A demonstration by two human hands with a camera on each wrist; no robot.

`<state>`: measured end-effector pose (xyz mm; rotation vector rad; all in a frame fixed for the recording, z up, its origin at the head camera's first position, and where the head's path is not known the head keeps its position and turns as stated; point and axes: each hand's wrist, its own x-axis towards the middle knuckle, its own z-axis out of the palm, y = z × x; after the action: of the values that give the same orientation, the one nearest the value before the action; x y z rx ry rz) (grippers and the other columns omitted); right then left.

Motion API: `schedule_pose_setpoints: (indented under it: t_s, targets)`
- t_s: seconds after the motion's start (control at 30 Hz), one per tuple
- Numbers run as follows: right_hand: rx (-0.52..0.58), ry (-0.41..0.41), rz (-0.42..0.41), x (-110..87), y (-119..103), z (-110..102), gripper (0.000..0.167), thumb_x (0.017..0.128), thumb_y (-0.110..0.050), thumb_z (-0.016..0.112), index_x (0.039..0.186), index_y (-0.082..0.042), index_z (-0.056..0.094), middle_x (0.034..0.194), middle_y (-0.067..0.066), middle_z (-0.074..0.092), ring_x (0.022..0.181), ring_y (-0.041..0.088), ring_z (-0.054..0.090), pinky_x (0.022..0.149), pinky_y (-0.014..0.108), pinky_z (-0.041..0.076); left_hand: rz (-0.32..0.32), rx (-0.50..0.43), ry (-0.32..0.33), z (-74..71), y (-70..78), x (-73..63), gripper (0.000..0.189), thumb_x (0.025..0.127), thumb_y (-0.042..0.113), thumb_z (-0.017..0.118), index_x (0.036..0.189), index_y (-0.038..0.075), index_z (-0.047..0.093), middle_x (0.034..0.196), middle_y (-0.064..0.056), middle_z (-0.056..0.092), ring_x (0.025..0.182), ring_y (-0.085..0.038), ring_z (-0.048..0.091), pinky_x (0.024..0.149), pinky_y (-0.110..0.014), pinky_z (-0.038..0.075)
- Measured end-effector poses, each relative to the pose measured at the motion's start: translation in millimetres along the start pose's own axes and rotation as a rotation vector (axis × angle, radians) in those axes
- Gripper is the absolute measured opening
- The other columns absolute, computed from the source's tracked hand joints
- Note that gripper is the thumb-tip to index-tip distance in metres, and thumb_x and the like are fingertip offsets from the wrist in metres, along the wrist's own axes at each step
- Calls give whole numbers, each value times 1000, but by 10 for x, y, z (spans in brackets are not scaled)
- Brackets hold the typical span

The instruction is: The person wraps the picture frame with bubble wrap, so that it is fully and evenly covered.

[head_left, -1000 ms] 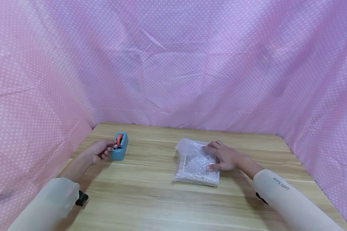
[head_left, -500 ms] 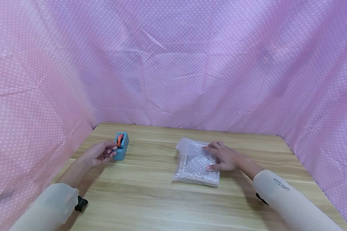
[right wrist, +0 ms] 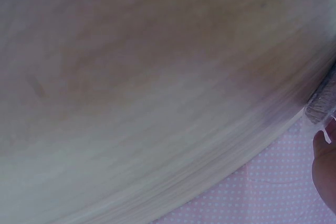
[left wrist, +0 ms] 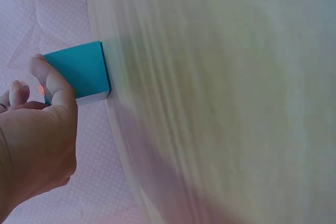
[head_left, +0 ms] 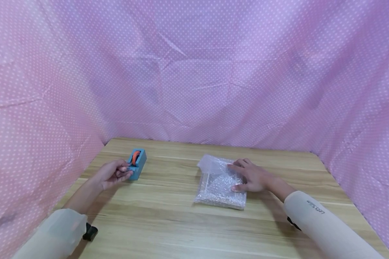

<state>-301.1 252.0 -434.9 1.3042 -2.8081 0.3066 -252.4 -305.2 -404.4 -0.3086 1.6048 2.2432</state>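
Observation:
A blue tape dispenser (head_left: 138,165) with an orange roll (head_left: 135,157) stands at the table's left. My left hand (head_left: 113,173) is at its front end, thumb and fingers curled and pinching the tape by the cutting edge. The strip itself is barely visible. In the left wrist view one finger lies along the edge of the dispenser (left wrist: 81,69). My right hand (head_left: 253,176) rests with spread fingers on a flat package in bubble wrap (head_left: 218,187), over its right side. The right wrist view shows only a corner of the bubble wrap (right wrist: 319,106) beside the fingers.
The wooden table (head_left: 168,230) carries both things, with bare wood between the dispenser and the package. A pink polka-dot cloth (head_left: 194,79) hangs around the back and sides. Black wrist-camera mounts (head_left: 90,232) sit below the sleeves.
The dispenser has shifted slightly to the right and turned a little, while the left fingers have moved down along its front. The right hand and the package have stayed in place.

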Motion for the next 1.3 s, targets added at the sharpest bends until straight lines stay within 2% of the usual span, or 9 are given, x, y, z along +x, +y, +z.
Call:
schedule_pose_setpoints:
  t_s: [0.2,0.4,0.57,0.7,0.83,0.9,1.07,1.2,1.3]
  targets:
    - [4,-3,13,1,-1,-4,88,90,-68,61,156,-14,43,144,15,48,128,32,46,95,58,50,-2,24,7,14,-21,-7,25,105,6,52,89,4,71,63,1,66,75,-13,72,82,-25,59]
    - [6,-9,5,6,-9,13,88,90,-69,61,157,-14,42,144,14,48,127,31,46,94,56,51,-28,80,16,2,-46,-38,25,105,7,53,88,8,71,65,3,65,72,-10,67,83,-24,58]
    - [9,-1,8,6,-1,7,88,90,-69,62,157,-15,42,145,15,48,128,31,46,94,57,50,-15,167,0,-29,-45,-90,25,103,5,52,88,9,72,77,1,71,79,-9,66,83,-24,57]
    - [18,-18,24,7,3,-2,89,90,-70,61,158,-17,40,147,14,47,130,31,44,97,58,49,-7,263,-17,-65,-44,-127,21,101,4,50,96,4,71,92,-2,74,86,-10,65,85,-26,57]
    - [26,-26,28,5,-2,-1,90,89,-70,61,159,-17,40,148,15,46,132,33,43,97,59,49,-1,339,-34,-91,-60,-154,22,102,4,47,111,-5,66,99,-3,74,87,-9,64,87,-26,57]
    - [25,-22,24,4,-4,-1,90,90,-70,61,158,-17,40,147,15,46,132,33,43,96,60,49,0,360,-39,-97,-70,-166,23,103,4,46,114,-7,63,102,-2,74,87,-9,63,88,-26,57]
    - [26,-25,31,3,-5,1,90,89,-72,61,158,-18,40,147,14,46,131,32,43,97,59,49,-27,353,-20,-94,-88,-179,18,103,6,49,102,-1,65,102,-1,74,90,-12,65,87,-29,57]
    - [28,-19,31,-3,-11,-1,90,88,-71,62,158,-18,41,147,14,46,131,32,44,96,59,49,-67,351,1,-87,-95,-169,16,103,13,56,102,3,69,99,-1,75,87,-14,67,84,-31,58]
    - [28,-8,22,-8,-12,0,89,89,-70,63,157,-17,42,146,14,47,130,32,45,95,60,50,-88,394,17,-84,-101,-150,17,102,18,61,102,5,71,99,0,76,84,-13,66,80,-31,58]
